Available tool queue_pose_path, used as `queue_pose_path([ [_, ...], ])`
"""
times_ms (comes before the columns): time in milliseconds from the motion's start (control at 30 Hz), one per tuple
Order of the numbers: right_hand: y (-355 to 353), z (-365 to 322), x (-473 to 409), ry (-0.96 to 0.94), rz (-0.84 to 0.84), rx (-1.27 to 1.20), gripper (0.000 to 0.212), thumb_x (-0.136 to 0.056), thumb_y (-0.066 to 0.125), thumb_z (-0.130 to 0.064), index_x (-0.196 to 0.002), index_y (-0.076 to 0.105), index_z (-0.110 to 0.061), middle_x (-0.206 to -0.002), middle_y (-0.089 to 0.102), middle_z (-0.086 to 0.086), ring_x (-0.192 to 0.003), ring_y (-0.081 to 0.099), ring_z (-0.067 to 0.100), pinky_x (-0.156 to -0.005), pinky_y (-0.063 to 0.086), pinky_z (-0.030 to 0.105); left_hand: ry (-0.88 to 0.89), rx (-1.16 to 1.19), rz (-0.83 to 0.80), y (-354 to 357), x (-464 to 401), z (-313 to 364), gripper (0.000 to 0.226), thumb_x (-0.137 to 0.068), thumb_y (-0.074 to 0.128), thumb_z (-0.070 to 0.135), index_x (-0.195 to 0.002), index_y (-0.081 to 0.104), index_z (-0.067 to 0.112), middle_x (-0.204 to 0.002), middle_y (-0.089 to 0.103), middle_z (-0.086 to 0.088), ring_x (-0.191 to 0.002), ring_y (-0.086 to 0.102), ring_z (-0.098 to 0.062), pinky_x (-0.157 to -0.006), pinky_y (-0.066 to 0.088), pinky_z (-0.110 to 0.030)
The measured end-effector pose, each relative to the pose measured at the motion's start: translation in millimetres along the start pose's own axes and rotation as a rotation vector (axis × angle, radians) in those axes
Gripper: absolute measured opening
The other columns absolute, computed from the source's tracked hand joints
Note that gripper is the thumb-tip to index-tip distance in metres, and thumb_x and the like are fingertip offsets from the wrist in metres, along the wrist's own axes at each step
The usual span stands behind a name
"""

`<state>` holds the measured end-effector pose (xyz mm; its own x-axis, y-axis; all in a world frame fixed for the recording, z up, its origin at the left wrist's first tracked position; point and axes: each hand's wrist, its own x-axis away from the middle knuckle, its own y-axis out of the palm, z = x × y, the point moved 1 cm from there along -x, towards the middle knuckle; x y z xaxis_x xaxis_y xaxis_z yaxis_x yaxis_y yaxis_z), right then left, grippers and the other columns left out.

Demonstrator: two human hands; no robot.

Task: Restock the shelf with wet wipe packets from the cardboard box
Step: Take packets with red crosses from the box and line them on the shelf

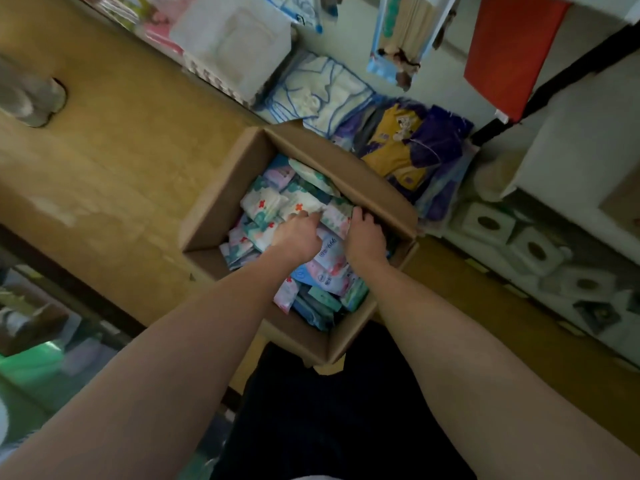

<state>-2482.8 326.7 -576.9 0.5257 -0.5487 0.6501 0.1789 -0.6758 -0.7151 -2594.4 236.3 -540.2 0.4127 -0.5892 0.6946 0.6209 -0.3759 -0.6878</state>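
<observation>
Both bare forearms reach down into the open cardboard box on the floor. Left hand and right hand each curl their fingers around wet wipe packets heaped inside. Beside the box, a shelf holds packaged goods.

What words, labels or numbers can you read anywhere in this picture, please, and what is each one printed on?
None can be read for certain.
White packet between the left hand and right hand in the cardboard box: blue lettering, too blurred to read.
Other packets in the box: only red crosses and patterns, no legible words.
Goods on the shelf beyond: print too blurred to read.
</observation>
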Motion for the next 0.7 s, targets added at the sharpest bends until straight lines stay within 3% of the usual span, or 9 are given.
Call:
queue_pose_path([
  [100,-3,-7,3,0.018,0.061,-0.013,0.047,-0.103,0.049,-0.021,-0.144,0.03,-0.01,-0.136,0.048,0.02,-0.112,0.056,0.038,-0.079,0.045,0.043,0.02,-0.015,0.015,-12,5,-9,0.036,-0.094,0.046,0.014,-0.129,0.048,0.009,-0.124,0.048,-0.015,-0.114,0.049,-0.036,-0.077,0.042,-0.042],
  [233,-17,-38,5,0.015,0.089,0.04,0.039,-0.103,0.042,-0.019,-0.141,0.035,-0.01,-0.129,0.056,0.018,-0.111,0.057,0.038,-0.084,0.045,0.046,0.073,-0.054,0.034,-32,10,-28,0.03,-0.094,0.048,0.015,-0.122,0.049,0.006,-0.124,0.048,-0.016,-0.116,0.047,-0.036,-0.085,0.042,-0.046],
  [367,-26,-68,8,-0.034,0.038,0.082,0.041,-0.102,0.044,-0.017,-0.141,0.037,-0.007,-0.123,0.06,0.016,-0.107,0.059,0.037,-0.072,0.042,0.038,0.106,-0.161,0.021,-51,5,-53,0.043,-0.093,0.048,0.008,-0.135,0.042,0.01,-0.138,0.043,-0.014,-0.126,0.04,-0.035,-0.092,0.045,-0.049],
  [467,-22,-89,10,-0.028,0.036,0.006,0.046,-0.1,0.046,-0.015,-0.144,0.033,-0.007,-0.117,0.061,0.019,-0.1,0.06,0.036,-0.066,0.036,0.036,0.132,-0.246,-0.031,-57,-7,-70,0.06,-0.095,0.047,0.006,-0.15,0.025,0.015,-0.151,0.032,-0.01,-0.136,0.032,-0.035,-0.096,0.044,-0.048],
  [600,-6,-107,7,0.104,0.061,-0.15,0.05,-0.102,0.043,-0.02,-0.147,0.026,-0.008,-0.104,0.062,0.017,-0.078,0.053,0.03,-0.06,0.036,0.035,0.19,-0.365,-0.118,-50,-25,-88,0.064,-0.095,0.05,0.007,-0.15,0.02,0.022,-0.154,0.028,-0.01,-0.137,0.032,-0.035,-0.096,0.044,-0.052],
  [700,0,-107,5,0.172,0.122,-0.229,0.044,-0.101,0.047,-0.024,-0.14,0.034,-0.008,-0.1,0.062,0.015,-0.082,0.06,0.031,-0.059,0.038,0.036,0.258,-0.484,-0.103,-49,-33,-89,0.066,-0.094,0.05,0.008,-0.15,0.02,0.024,-0.152,0.029,-0.011,-0.137,0.031,-0.038,-0.098,0.039,-0.051],
])
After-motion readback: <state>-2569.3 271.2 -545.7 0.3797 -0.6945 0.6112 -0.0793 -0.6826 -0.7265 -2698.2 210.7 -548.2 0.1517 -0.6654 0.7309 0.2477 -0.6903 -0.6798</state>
